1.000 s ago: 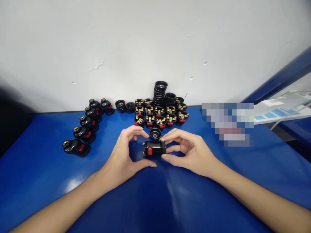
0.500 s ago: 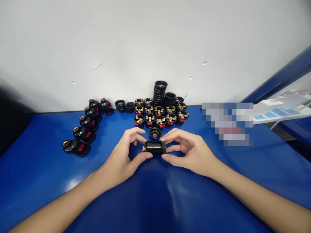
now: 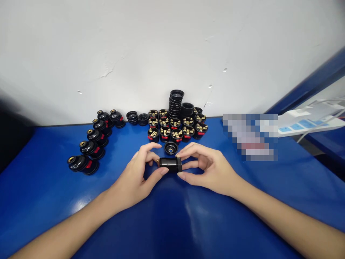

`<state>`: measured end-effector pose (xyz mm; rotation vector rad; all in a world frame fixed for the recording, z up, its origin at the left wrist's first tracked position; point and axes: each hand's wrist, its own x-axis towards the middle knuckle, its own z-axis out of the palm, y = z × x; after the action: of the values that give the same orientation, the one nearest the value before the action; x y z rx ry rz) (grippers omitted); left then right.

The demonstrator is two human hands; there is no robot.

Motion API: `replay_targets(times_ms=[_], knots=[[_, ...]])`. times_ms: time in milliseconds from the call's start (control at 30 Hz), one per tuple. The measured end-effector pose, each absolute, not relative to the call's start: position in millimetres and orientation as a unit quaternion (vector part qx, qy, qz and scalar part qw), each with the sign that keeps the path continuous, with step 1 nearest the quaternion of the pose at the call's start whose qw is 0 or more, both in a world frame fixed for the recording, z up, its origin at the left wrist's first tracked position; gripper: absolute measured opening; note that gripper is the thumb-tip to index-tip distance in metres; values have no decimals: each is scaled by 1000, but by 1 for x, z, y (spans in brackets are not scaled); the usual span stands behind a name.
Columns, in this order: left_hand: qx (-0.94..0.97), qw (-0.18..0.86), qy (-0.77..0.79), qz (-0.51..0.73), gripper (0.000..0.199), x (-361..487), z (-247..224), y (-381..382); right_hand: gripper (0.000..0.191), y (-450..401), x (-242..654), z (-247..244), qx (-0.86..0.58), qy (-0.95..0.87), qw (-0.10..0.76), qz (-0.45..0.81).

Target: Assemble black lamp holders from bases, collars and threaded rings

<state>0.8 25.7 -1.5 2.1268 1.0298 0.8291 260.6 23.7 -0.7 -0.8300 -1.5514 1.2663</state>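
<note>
A black lamp socket (image 3: pixel 168 164) lies sideways between my hands, just above or on the blue table; which of the two I cannot tell. Brass contacts peek out at its left end. My left hand (image 3: pixel 138 174) is closed round that end, thumb in front and fingers behind. At the other end, my right hand (image 3: pixel 208 166) pinches a black ring (image 3: pixel 179 164) fitted on the socket, between thumb and fingertips. Directly behind the socket sits a black cup-shaped cap (image 3: pixel 171 148) with its hollow side up.
Several open socket bodies (image 3: pixel 177 135) with brass contacts stand behind the cap. A stack of black rings (image 3: pixel 176 102) rises by the wall. Assembled sockets (image 3: pixel 83 164) form a line at left. On the right are a pixelated patch and a white power strip (image 3: pixel 309 124).
The socket has turned slightly about its length, and its brass contacts now show differently. Both hands keep their hold. The whole view has shifted a little.
</note>
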Motion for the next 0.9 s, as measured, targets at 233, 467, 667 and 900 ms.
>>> replay_targets(times_ms=[233, 467, 667, 900], knots=[[812, 287, 355, 364, 90, -2, -9, 28, 30, 23, 261, 0, -336, -628, 467, 524], [809, 340, 380, 293, 31, -2, 4, 26, 31, 24, 261, -1, -333, -632, 466, 521], [809, 337, 356, 325, 56, -2, -1, 26, 32, 24, 260, -1, -326, -621, 477, 529], [801, 366, 368, 298, 55, -4, 0, 27, 33, 24, 261, -2, -317, -637, 475, 519]])
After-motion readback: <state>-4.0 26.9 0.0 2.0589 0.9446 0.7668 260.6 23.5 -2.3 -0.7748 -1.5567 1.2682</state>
